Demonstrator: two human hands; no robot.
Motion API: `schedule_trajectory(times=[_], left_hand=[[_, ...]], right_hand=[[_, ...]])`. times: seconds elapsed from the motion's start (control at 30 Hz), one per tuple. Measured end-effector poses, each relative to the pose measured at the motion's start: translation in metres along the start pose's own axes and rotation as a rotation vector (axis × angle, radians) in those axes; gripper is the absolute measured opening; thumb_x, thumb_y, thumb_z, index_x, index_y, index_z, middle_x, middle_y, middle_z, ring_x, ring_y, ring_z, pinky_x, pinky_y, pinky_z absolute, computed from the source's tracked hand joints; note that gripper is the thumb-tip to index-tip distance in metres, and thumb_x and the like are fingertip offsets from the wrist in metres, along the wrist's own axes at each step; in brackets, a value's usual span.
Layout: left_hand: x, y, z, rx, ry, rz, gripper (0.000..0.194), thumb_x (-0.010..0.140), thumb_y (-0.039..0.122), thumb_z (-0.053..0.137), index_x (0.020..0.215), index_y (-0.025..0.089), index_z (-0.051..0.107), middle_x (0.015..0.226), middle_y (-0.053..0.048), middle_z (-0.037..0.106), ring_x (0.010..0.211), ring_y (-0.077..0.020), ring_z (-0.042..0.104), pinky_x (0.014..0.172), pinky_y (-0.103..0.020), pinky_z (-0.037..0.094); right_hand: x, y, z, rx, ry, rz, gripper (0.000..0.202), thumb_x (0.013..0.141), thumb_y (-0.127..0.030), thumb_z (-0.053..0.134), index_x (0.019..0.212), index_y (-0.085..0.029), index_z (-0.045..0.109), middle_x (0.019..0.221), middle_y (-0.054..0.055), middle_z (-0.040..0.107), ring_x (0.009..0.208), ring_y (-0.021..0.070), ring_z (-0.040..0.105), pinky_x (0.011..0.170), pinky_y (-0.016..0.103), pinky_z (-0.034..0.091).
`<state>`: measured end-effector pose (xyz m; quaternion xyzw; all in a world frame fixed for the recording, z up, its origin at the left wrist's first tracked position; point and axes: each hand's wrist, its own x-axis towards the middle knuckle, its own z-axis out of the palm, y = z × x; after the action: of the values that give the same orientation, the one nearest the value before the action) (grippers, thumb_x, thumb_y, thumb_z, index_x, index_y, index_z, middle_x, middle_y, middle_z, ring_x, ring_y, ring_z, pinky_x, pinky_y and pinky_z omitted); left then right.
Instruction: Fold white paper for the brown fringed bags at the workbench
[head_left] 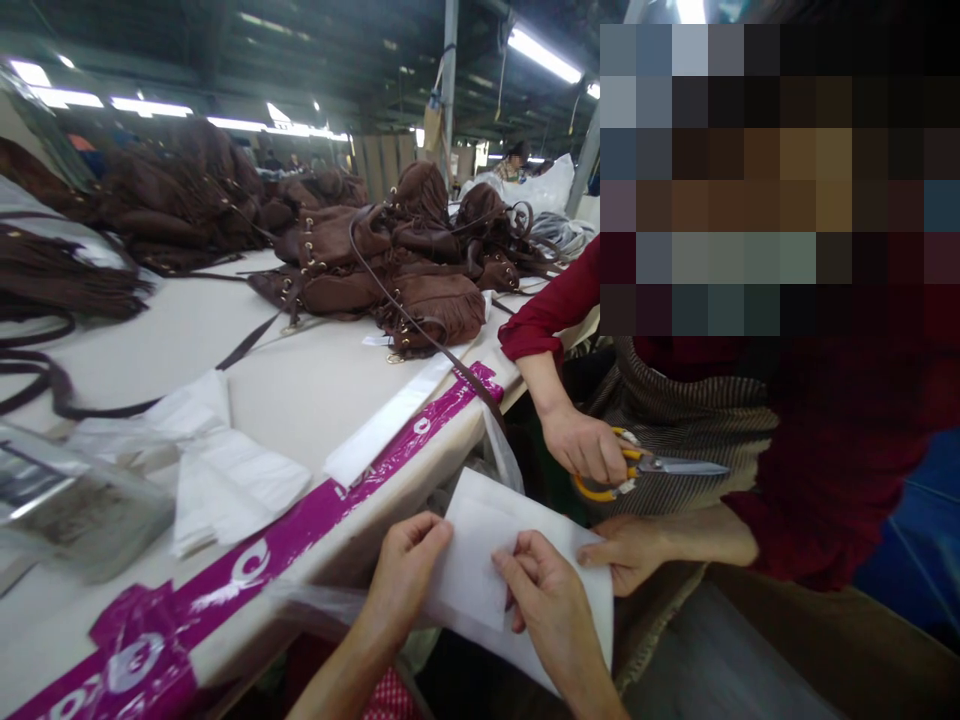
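Observation:
A white sheet [480, 520], soft like paper or thin foam, is held over the edge of the table. My left hand [409, 575] pinches its left edge between thumb and fingers. Over its middle, my right hand [551, 600] is closed with thumb and fingertips on the free edge of a smaller white layer lying on the sheet. A co-worker's hand [637, 555] grips the sheet's right edge. Their other hand [589, 445] holds yellow-handled scissors [686, 467], the blades pointing right, away from the sheet.
Brown fringed bags [435, 305] with straps are heaped on the white table [202, 330]. Purple printed tape [300, 535] runs along its edge. White strips [240, 485] and a clear plastic container [75, 520] lie at the left. The co-worker's striped apron [675, 400] is close on the right.

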<state>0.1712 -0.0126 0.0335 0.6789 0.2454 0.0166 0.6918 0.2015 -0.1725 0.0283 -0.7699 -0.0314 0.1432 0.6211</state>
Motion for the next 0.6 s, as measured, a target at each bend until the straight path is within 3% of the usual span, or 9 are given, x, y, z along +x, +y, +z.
schedule_trajectory(times=[0.6], left_hand=[[0.0046, -0.0087, -0.0008, -0.078, -0.012, -0.053, 0.041, 0.068, 0.056, 0.062, 0.062, 0.016, 0.055, 0.056, 0.002, 0.047, 0.052, -0.0122, 0.039, 0.05, -0.025, 0.025]], right_hand=[[0.003, 0.0054, 0.0036, 0.003, -0.022, 0.019, 0.034, 0.075, -0.054, 0.059, 0.068, -0.023, 0.046, 0.044, -0.008, 0.05, 0.037, 0.0087, 0.042, 0.035, 0.016, 0.032]])
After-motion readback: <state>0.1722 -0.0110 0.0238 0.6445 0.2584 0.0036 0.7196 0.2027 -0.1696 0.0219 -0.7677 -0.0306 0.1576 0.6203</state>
